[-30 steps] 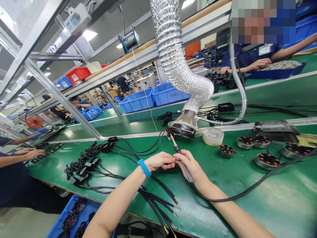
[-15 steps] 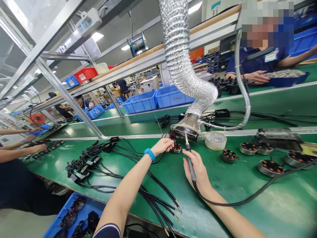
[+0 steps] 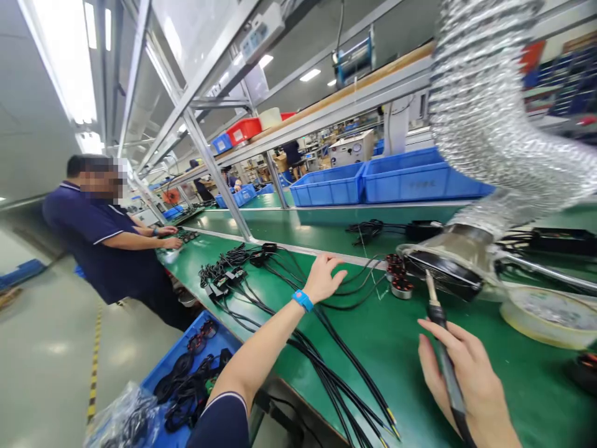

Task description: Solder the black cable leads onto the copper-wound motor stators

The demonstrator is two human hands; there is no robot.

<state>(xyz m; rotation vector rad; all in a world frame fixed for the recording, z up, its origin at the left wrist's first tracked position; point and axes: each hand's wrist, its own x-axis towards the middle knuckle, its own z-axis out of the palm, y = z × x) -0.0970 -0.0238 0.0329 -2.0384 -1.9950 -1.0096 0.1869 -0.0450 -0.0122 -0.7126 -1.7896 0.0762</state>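
Head camera is now facing further left, and the left hand (image 3: 323, 279) is moving away from the small motors (image 3: 402, 287), no longer pinching beside them as it was half a second ago. For the work, this is leaving the motors unheld: they are sitting close together on the green bench (image 3: 401, 348), just beside the mouth of the fume hood (image 3: 471, 244), and the soldering iron (image 3: 437, 314) is staying apart from them.

The left hand is hanging half open over the black cables (image 3: 317, 358), its fingers curving loosely and its thumb standing well away; nothing is showing in its grasp, though whether it is touching a cable I cannot tell. The right hand (image 3: 478, 373) is gripping the iron's handle, fingers closing around it fairly lightly. The iron's tip is pointing up toward the hood's dark mouth; whether it is touching there I cannot tell
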